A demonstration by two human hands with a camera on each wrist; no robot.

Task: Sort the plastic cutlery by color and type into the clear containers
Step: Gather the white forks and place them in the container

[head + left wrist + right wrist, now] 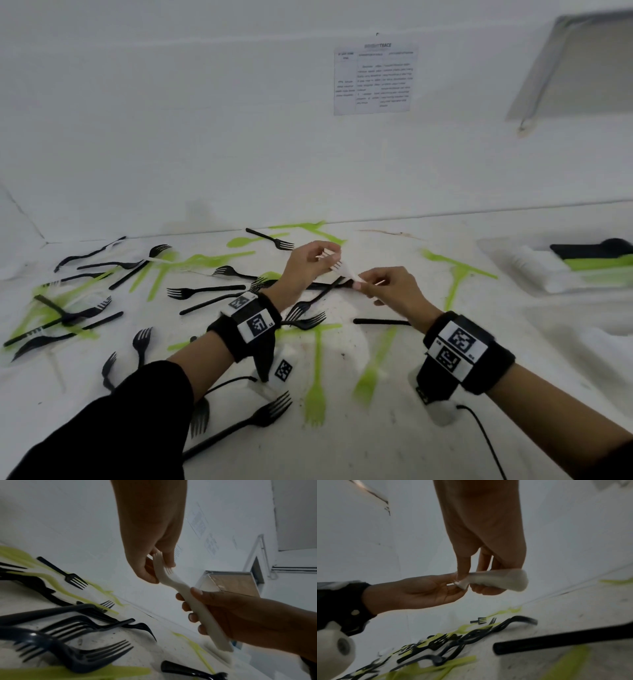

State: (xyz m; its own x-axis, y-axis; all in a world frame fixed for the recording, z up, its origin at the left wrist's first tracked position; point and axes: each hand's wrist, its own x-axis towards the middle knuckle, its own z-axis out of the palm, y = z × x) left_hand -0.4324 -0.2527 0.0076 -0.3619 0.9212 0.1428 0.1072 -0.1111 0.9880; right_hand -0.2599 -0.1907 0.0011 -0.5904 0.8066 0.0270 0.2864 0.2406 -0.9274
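Note:
Above the middle of the table, both hands hold a small stack of white plastic forks [342,269]. My left hand [329,255] pinches the tine end with thumb and fingers. My right hand [363,282] grips the handles. The left wrist view shows two sets of white tines on the white forks [173,582], with the left hand [154,569] above and the right hand [193,609] curled round the handles. In the right wrist view the white forks [498,580] blur inside the right hand [471,577]. A clear container [488,248] at the right holds black, green and white cutlery.
Many black forks [205,291] and green forks [317,377] lie scattered over the white table, thickest at the left. A green spoon [239,241] lies near the back wall. A second clear tray [548,318] sits at the right edge. Cables trail from both wrist cameras.

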